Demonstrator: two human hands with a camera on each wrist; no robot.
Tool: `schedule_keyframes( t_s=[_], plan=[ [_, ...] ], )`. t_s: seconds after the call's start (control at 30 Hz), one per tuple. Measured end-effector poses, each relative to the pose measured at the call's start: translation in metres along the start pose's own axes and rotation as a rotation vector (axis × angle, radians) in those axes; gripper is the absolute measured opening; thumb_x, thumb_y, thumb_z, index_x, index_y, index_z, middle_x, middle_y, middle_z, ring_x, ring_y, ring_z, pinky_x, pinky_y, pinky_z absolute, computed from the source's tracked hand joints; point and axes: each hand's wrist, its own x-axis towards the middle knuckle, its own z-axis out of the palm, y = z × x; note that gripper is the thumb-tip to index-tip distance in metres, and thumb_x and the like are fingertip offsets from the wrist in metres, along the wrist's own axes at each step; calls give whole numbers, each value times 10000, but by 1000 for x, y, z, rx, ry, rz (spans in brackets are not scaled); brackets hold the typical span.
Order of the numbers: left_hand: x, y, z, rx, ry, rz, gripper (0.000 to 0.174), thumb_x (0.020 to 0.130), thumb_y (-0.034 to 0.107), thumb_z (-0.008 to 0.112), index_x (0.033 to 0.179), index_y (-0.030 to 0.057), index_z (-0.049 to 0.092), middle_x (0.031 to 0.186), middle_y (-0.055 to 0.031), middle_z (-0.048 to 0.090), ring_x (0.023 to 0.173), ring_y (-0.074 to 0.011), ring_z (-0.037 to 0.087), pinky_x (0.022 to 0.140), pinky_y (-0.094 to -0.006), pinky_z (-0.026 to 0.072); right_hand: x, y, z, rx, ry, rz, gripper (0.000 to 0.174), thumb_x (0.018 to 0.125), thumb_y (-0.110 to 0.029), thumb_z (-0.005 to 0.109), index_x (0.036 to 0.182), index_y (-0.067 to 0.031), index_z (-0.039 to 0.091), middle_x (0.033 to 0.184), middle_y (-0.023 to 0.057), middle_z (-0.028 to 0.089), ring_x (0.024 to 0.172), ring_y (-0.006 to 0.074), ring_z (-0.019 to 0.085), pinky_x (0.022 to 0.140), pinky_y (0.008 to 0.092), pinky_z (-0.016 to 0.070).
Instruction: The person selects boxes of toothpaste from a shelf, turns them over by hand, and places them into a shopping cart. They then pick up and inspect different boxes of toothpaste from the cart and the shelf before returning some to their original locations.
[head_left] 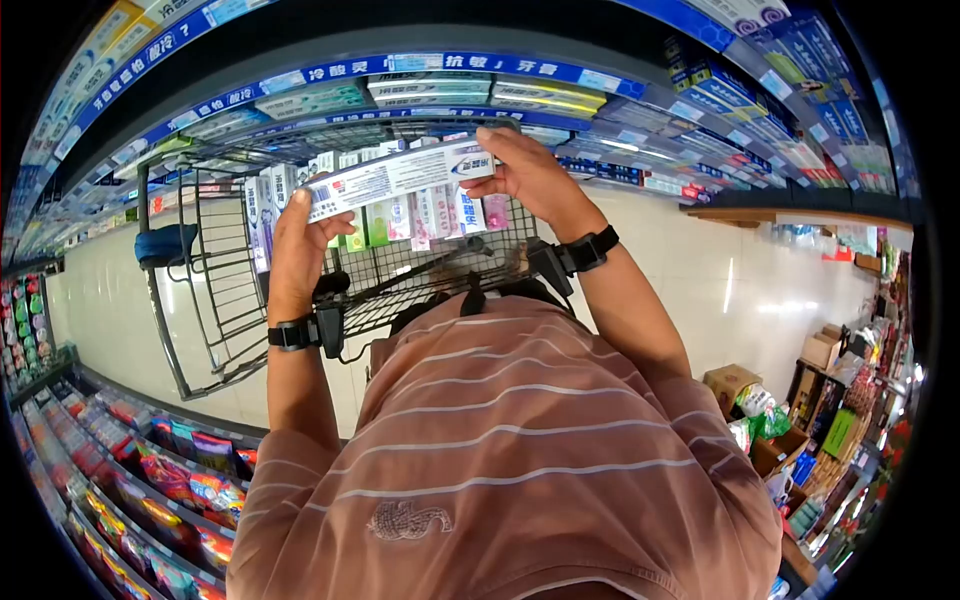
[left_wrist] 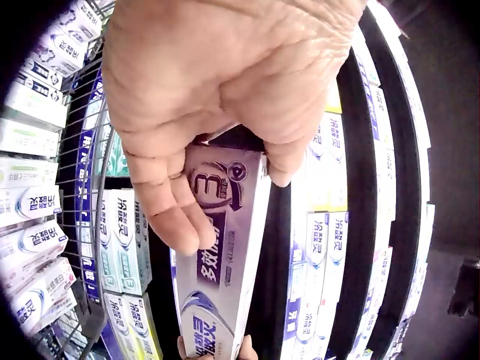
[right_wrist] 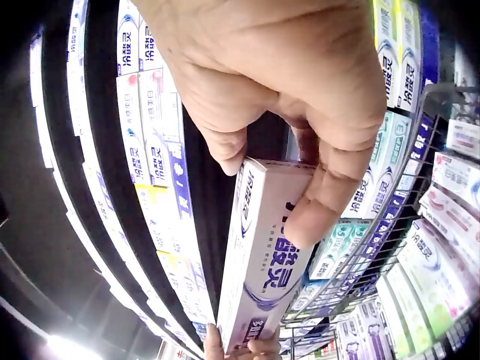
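From my remote seat I have left hand (head_left: 302, 240) and right hand (head_left: 532, 178) pinching opposite ends of the box (head_left: 400, 179) over the cart (head_left: 385, 262), presumably for steadiness; small print faces up, I'd guess for reading

Glare streaks the floor (head_left: 750, 270), while fisheye edges curve (both wrist views look washed-out).

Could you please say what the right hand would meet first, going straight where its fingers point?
Beyond the box it grips, probably the left hand at the other end, though depth is unclear.
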Motion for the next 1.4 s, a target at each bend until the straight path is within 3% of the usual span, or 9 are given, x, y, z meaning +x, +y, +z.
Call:
schedule_keyframes(
  t_s=[0.23,0.4,0.63,0.8,0.93,1.03,1.17,1.27,1.4],
  plan=[
    [6,-1,10,4,17,-23,565,1068,431,452,1373,-43,478,1090,-165,695,856,-213,699,708,-325,584,-12,-3,2,-61,52,39,468,1005,-451,603,1214,-33,580,1115,103,669,832,193,706,724,340,601],
    [9,0,12,38,-61,-74,612,1067,503,404,1381,-13,504,1072,-145,698,817,-203,685,686,-310,560,-18,-4,0,-167,97,112,587,989,-588,540,1209,-46,592,973,82,689,713,155,683,626,307,575],
    [20,6,14,154,-89,-141,629,1045,574,409,1211,0,607,943,-97,707,775,-162,679,645,-280,531,-18,1,-14,-167,3,192,675,973,-629,526,1124,16,653,891,117,685,700,166,685,605,321,601],
    [33,17,35,212,-6,-19,628,1038,591,415,1202,17,611,980,-91,708,807,-154,682,690,-281,543,-18,10,-22,-18,-195,207,585,1018,-508,517,1237,29,590,965,171,715,786,224,723,671,371,625],
    [44,18,54,104,-89,125,629,1039,580,426,1322,31,543,1217,-110,644,1105,-191,625,908,-329,530,-14,27,-25,250,-333,194,522,1043,-420,507,1355,-2,515,1088,206,704,875,270,727,782,426,620],
    [41,3,84,163,-102,98,546,1031,475,537,1346,29,524,1233,-70,625,1152,-182,586,995,-358,478,-13,36,-21,356,-377,159,579,1051,-491,452,1398,-31,496,1103,191,700,948,307,718,861,484,595],
    [31,-4,117,16,-216,52,525,985,336,666,1384,33,508,1195,-51,631,1114,-153,576,987,-325,446,-22,32,4,405,-420,166,530,1059,-381,494,1447,-22,454,1325,225,601,1202,350,626,986,575,532],
    [33,16,118,282,-268,-7,604,967,319,692,1444,22,472,1205,-97,652,1085,-150,606,942,-296,491,-22,22,-6,-95,-376,222,519,1036,-323,565,1434,-12,449,1332,176,593,1225,309,609,1023,485,523],
    [47,9,102,469,-331,44,672,931,262,720,1492,31,430,1315,-142,622,1177,-206,608,981,-333,493,-28,-15,-4,-70,-172,-35,566,990,-352,644,1409,-16,464,1309,152,597,1177,281,628,980,407,530]
  ],
)
